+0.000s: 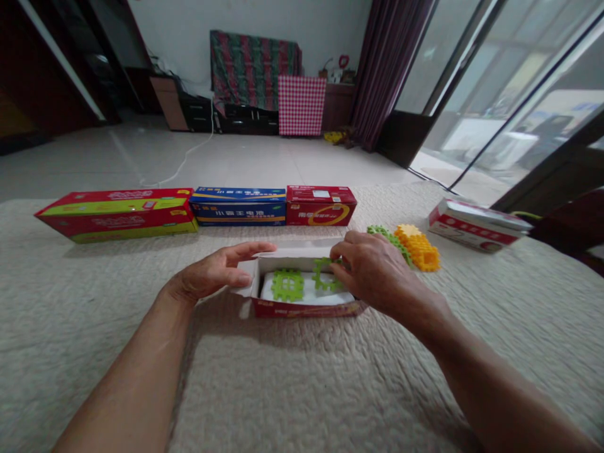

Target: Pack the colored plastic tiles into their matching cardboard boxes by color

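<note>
An open red and white box [302,308] lies on the quilted surface in front of me. A green grid-shaped plastic piece [287,284] lies flat inside it on the left. My right hand [375,270] is pinched on a second green grid piece [324,275], which it holds tilted over the box's right half. My left hand [214,272] rests at the box's left end, fingers stretched along the raised lid flap [283,253]. Behind my right hand lies a small heap of green pieces [389,238] and orange pieces [418,247].
Three closed boxes stand in a row further back: a long red and yellow one [117,214], a blue one [239,206], a red one [321,205]. Another red and white box [476,225] lies at the right. Beyond the cream quilted surface [306,390] are a tiled floor and glass doors.
</note>
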Tool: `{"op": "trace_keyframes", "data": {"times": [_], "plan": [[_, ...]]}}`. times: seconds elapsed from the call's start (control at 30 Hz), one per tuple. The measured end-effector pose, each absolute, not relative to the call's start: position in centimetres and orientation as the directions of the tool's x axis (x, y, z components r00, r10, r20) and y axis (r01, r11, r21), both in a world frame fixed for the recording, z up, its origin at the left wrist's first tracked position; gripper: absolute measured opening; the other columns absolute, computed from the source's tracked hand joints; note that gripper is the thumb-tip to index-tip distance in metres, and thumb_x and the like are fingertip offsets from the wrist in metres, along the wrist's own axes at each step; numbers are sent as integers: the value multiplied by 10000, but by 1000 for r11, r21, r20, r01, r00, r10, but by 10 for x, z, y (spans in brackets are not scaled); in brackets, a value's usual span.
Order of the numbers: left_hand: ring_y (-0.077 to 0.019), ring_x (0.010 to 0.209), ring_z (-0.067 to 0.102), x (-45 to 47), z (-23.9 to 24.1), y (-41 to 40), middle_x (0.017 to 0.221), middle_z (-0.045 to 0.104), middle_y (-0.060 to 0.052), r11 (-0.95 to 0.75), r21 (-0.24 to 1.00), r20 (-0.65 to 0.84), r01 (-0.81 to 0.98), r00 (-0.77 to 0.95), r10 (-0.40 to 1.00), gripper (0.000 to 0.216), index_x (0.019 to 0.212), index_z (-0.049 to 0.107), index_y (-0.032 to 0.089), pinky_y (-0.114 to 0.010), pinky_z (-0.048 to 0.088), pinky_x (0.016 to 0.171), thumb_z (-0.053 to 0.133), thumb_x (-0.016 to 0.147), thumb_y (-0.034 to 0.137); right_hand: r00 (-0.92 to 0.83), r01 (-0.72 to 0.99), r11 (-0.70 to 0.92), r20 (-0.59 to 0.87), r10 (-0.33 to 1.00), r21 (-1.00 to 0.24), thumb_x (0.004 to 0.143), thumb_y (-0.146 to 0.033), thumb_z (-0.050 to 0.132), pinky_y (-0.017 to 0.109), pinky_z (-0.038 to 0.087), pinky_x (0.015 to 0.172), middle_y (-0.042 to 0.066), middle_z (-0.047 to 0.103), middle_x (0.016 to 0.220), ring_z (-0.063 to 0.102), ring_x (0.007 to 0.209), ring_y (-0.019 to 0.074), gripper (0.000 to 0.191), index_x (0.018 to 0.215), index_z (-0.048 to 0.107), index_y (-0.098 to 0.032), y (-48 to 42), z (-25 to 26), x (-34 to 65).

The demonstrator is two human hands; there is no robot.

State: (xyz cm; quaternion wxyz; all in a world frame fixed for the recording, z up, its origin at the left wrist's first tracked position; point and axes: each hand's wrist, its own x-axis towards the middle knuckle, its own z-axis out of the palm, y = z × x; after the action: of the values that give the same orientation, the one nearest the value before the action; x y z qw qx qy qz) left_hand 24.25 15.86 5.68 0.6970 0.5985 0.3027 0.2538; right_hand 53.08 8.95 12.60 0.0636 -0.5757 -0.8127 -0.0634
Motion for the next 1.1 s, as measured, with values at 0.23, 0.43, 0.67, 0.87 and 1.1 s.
{"op": "trace_keyframes", "data": {"times": [0.23, 0.43, 0.67, 0.87, 1.1], "plan": [[-354, 1232, 584, 242, 57, 158, 1439, 568, -111, 140, 990, -118, 23, 684, 720, 763, 1332, 604, 240, -415, 530, 958, 849, 621, 371, -342, 940, 338, 158, 926, 52, 889, -218, 581, 342, 405, 762, 90, 689, 876, 608, 786, 200, 179, 858, 748, -162, 87, 128, 530], [-353, 1201, 605, 243, 57, 158, 1450, 556, -122, 148, 989, -128, 29, 683, 719, 781, 1345, 589, 237, -409, 545, 924, 846, 622, 378, -347, 934, 356, 183, 920, -18, 844, -212, 593, 306, 383, 704, 59, 678, 820, 581, 724, 166, 162, 822, 749, -178, 83, 130, 533], [-349, 1201, 606, 242, 55, 160, 1447, 562, -111, 119, 992, -113, 38, 681, 724, 767, 1335, 603, 254, -416, 537, 939, 847, 620, 387, -378, 925, 379, 77, 923, -6, 798, -213, 596, 291, 341, 630, 49, 677, 790, 550, 669, 144, 142, 764, 732, -196, 85, 125, 536], [-347, 1211, 599, 242, 56, 159, 1413, 591, -109, 142, 990, -122, 29, 690, 714, 771, 1340, 600, 252, -414, 531, 945, 845, 622, 384, -347, 937, 346, 14, 938, 51, 822, -214, 567, 296, 355, 635, 73, 700, 809, 580, 681, 155, 175, 774, 732, -182, 87, 120, 531], [-343, 1218, 592, 242, 56, 159, 1422, 584, -106, 138, 990, -119, 27, 690, 714, 774, 1340, 597, 251, -393, 534, 933, 847, 620, 381, -325, 942, 326, -28, 945, 77, 859, -227, 540, 301, 343, 602, 72, 704, 764, 582, 635, 157, 218, 787, 739, -175, 87, 119, 527]]}}
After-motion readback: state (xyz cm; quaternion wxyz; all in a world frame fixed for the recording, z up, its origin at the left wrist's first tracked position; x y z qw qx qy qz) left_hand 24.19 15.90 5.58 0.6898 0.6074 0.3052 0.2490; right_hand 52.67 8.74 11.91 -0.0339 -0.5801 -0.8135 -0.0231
